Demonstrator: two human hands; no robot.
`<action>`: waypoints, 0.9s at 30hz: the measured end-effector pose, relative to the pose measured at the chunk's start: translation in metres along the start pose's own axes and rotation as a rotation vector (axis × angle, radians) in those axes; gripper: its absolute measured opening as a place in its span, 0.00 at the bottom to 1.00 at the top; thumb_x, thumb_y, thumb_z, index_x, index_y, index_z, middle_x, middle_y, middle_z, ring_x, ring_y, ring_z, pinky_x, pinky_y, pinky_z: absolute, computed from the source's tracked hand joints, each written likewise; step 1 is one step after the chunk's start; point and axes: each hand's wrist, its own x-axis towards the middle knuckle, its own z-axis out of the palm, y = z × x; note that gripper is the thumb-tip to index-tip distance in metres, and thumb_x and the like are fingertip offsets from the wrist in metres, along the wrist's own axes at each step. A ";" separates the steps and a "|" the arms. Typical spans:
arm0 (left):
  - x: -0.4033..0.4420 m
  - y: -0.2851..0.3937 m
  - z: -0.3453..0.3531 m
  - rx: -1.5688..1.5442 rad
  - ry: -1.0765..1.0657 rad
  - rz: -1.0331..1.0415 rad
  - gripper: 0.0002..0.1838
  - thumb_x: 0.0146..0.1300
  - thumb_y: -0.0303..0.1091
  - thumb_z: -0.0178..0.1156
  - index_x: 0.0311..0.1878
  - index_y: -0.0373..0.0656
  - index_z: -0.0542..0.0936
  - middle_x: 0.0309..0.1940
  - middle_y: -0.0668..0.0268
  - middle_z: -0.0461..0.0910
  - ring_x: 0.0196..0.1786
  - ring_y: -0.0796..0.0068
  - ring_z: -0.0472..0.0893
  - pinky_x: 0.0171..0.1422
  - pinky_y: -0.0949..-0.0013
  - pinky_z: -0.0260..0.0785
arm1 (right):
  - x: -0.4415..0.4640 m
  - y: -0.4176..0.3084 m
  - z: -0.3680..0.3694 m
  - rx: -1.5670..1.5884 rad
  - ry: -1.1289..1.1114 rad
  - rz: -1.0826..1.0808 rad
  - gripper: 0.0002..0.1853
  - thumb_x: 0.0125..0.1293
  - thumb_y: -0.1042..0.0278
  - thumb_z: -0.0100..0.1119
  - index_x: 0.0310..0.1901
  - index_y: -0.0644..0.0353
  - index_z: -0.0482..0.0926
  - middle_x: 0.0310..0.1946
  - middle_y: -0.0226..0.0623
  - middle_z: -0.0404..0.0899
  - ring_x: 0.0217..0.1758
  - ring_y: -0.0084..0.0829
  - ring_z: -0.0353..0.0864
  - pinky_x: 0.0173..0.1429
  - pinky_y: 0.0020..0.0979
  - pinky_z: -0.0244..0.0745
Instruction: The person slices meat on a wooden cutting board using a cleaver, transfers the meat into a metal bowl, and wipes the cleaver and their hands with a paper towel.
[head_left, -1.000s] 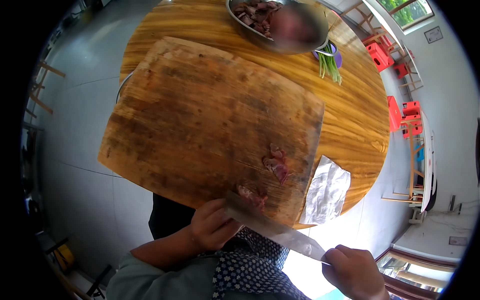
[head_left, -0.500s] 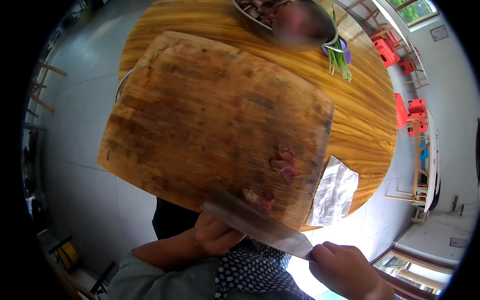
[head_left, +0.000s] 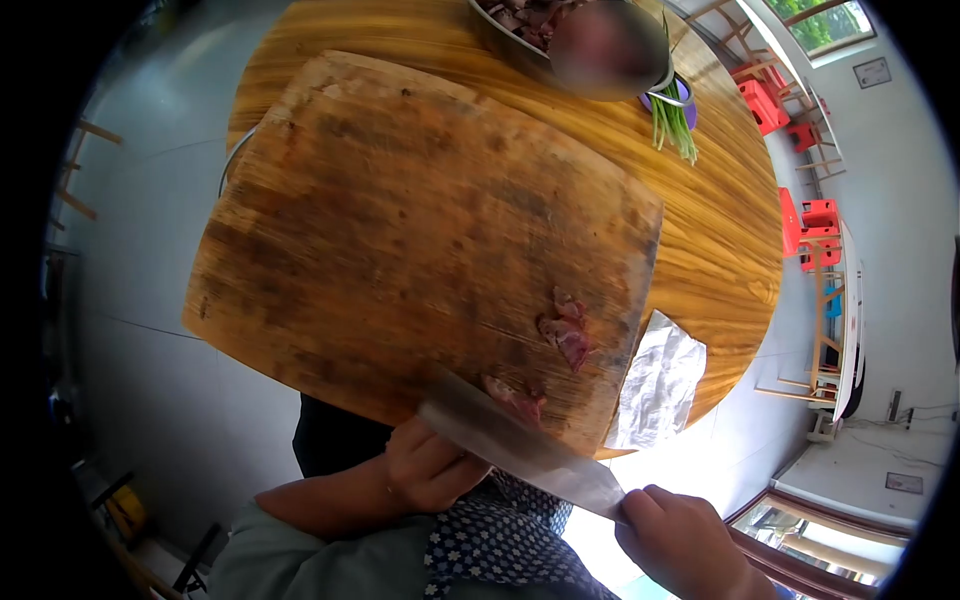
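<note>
My right hand (head_left: 685, 540) is wrapped around the handle of a cleaver (head_left: 525, 450). Its broad blade slants up and left over the near edge of a worn wooden cutting board (head_left: 400, 220). Close beside the blade's far end is my left hand (head_left: 435, 465), its fingers curled; the blade covers the fingertips, so what they grip is hidden. A piece of raw meat (head_left: 517, 398) lies just beyond the blade, partly covered by it. Farther up on the board sits another small clump of raw meat (head_left: 568, 330).
The board rests on a round wooden table (head_left: 715, 240). At the back stands a metal basin (head_left: 510, 38) of meat pieces, partly blurred, with green scallions (head_left: 673, 130) beside it. A crumpled white paper (head_left: 658, 385) lies right of the board. Red stools (head_left: 820, 235) stand farther right.
The view has shifted slightly, so the board and table appear a little farther left and up. The cleaver and both hands keep nearly the same pose; the meat pieces stay in place.
</note>
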 end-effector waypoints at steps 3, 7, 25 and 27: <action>0.006 0.002 0.002 -0.026 0.083 -0.049 0.10 0.48 0.25 0.69 0.37 0.36 0.87 0.40 0.58 0.86 0.43 0.59 0.87 0.50 0.61 0.81 | 0.028 -0.006 -0.004 -0.118 -0.096 -0.115 0.08 0.67 0.67 0.59 0.40 0.62 0.75 0.31 0.43 0.81 0.32 0.47 0.84 0.37 0.42 0.80; 0.013 0.006 -0.002 -0.001 0.056 -0.053 0.10 0.50 0.25 0.71 0.37 0.36 0.86 0.41 0.56 0.86 0.44 0.58 0.87 0.50 0.61 0.82 | 0.036 -0.003 0.001 -0.077 -0.045 -0.142 0.07 0.68 0.67 0.59 0.39 0.62 0.75 0.31 0.44 0.81 0.32 0.47 0.84 0.37 0.43 0.80; 0.019 0.009 -0.001 -0.012 0.100 -0.052 0.14 0.48 0.21 0.73 0.41 0.37 0.85 0.45 0.54 0.85 0.47 0.53 0.86 0.52 0.57 0.81 | 0.049 0.004 0.000 -0.036 -0.087 -0.181 0.08 0.70 0.69 0.52 0.47 0.61 0.69 0.33 0.51 0.81 0.34 0.54 0.84 0.39 0.50 0.78; 0.017 0.009 0.002 -0.049 0.107 -0.076 0.15 0.48 0.21 0.73 0.41 0.37 0.85 0.44 0.56 0.85 0.47 0.55 0.86 0.51 0.58 0.80 | 0.031 0.018 0.007 -0.031 -0.058 -0.125 0.09 0.71 0.65 0.54 0.45 0.60 0.73 0.32 0.48 0.82 0.33 0.53 0.83 0.39 0.50 0.78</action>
